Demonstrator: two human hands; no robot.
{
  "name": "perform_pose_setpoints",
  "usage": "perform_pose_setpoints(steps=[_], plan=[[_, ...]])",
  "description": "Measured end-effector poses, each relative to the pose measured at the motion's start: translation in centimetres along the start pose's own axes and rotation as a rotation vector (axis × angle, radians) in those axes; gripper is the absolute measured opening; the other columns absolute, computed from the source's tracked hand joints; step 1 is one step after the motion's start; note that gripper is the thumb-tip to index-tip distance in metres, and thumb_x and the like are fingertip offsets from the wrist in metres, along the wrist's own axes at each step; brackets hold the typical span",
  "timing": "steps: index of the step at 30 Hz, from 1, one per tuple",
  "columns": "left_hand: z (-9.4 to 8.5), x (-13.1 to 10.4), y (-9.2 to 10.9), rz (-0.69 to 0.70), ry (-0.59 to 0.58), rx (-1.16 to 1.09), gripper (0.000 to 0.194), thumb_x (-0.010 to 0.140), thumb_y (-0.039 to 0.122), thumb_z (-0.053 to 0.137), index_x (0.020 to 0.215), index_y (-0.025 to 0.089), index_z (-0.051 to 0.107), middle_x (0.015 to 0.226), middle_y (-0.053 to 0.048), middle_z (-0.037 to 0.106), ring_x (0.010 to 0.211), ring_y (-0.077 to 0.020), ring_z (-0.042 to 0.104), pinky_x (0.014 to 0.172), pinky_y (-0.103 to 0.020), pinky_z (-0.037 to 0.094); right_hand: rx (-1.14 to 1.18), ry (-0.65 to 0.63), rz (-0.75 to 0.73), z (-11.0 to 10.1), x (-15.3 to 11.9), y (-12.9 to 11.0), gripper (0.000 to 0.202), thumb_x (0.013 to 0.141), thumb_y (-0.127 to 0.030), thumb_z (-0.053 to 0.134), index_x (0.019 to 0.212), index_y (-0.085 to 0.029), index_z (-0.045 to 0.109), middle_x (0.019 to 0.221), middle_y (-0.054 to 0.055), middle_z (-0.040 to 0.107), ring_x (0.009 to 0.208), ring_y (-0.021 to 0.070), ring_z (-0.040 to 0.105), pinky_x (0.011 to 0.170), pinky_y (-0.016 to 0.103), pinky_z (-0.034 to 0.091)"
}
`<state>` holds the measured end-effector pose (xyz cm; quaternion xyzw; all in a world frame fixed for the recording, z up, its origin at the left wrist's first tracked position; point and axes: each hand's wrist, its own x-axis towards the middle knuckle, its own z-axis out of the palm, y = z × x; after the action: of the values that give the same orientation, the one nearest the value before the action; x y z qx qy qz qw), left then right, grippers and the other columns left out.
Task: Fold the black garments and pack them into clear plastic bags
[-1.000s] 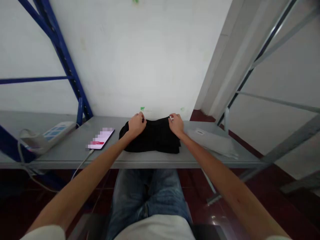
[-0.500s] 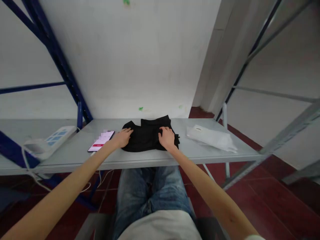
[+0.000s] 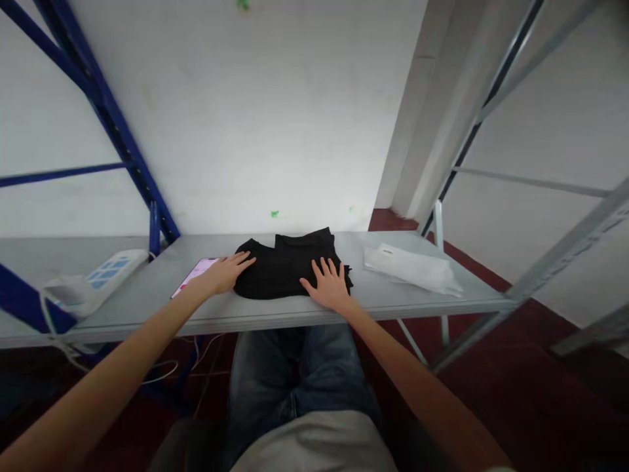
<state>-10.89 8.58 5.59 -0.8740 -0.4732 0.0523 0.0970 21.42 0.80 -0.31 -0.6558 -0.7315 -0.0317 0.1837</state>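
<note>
A folded black cloth item (image 3: 280,269) lies flat on the grey table (image 3: 295,318), near its front edge. My left hand (image 3: 228,272) rests at the cloth's left end, fingers extended onto it and holding nothing. On the cloth's right part lies my right hand (image 3: 328,285), palm down with its fingers spread. A phone (image 3: 196,272) with a lit screen is partly covered by my left hand and wrist. To the right of the cloth is a white plastic bag (image 3: 413,267), lying flat.
At the left of the table sit a white power strip (image 3: 115,269) and a white cable (image 3: 52,321). Blue rack posts (image 3: 122,141) rise on the left, grey metal braces (image 3: 565,255) on the right. A white wall (image 3: 275,131) stands behind.
My right hand has flattened and spread its fingers on the cloth. My left hand has shifted slightly left, covering more of the phone. The camera view has moved slightly.
</note>
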Motion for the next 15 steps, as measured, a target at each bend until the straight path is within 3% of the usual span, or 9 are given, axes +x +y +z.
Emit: perform_pose_setpoints(steps=[4, 7, 10, 12, 15], plan=[[-2.2, -0.3, 0.9, -0.032, -0.008, 0.033, 0.084, 0.079, -0.001, 0.047, 0.159, 0.025, 0.044, 0.169, -0.013, 0.035, 0.157, -0.0281, 0.034, 0.125, -0.054, 0.031, 0.002, -0.041, -0.016, -0.3, -0.1, 0.4, 0.089, 0.1, -0.074, 0.038, 0.165, -0.014, 0.034, 0.171, 0.02, 0.028, 0.159, 0.0397, 0.02, 0.126, 0.064, 0.004], [-4.8, 0.5, 2.2, -0.077, 0.0, -0.012, 0.082, 0.075, -0.001, 0.052, 0.152, 0.027, 0.053, 0.16, -0.011, 0.051, 0.149, -0.0276, 0.047, 0.127, -0.056, 0.024, -0.002, -0.055, -0.02, -0.7, -0.2, 0.5, 0.091, 0.098, -0.076, 0.04, 0.165, -0.015, 0.033, 0.171, 0.019, 0.027, 0.159, 0.0398, 0.019, 0.126, 0.065, 0.004], [-6.7, 1.7, 5.2, -0.088, 0.153, -0.058, 0.063, 0.082, 0.004, 0.051, 0.14, 0.026, 0.064, 0.142, -0.009, 0.068, 0.137, -0.0272, 0.059, 0.128, -0.052, 0.023, 0.03, -0.038, -0.012, -1.3, 0.0, -0.2, 0.092, 0.097, -0.077, 0.043, 0.164, -0.014, 0.034, 0.171, 0.02, 0.028, 0.159, 0.0404, 0.019, 0.125, 0.066, 0.008], [-6.9, 2.4, 7.8, -0.116, 0.308, -0.069, 0.051, 0.094, 0.011, 0.043, 0.141, 0.019, 0.062, 0.14, -0.013, 0.067, 0.134, -0.0278, 0.06, 0.124, -0.047, 0.032, 0.088, 0.005, 0.018, -1.7, 0.5, -1.2, 0.086, 0.1, -0.072, 0.04, 0.163, -0.013, 0.036, 0.169, 0.02, 0.032, 0.158, 0.0387, 0.022, 0.125, 0.065, 0.013], [-5.0, 3.4, 11.1, -0.221, 0.425, -0.102, 0.051, 0.102, 0.033, 0.045, 0.147, 0.013, 0.055, 0.149, -0.019, 0.059, 0.139, -0.0326, 0.054, 0.121, -0.047, 0.036, 0.176, 0.081, 0.078, -2.0, 2.0, -3.0, 0.067, 0.107, -0.055, 0.034, 0.159, -0.013, 0.042, 0.165, 0.019, 0.041, 0.154, 0.0332, 0.034, 0.126, 0.058, 0.021]])
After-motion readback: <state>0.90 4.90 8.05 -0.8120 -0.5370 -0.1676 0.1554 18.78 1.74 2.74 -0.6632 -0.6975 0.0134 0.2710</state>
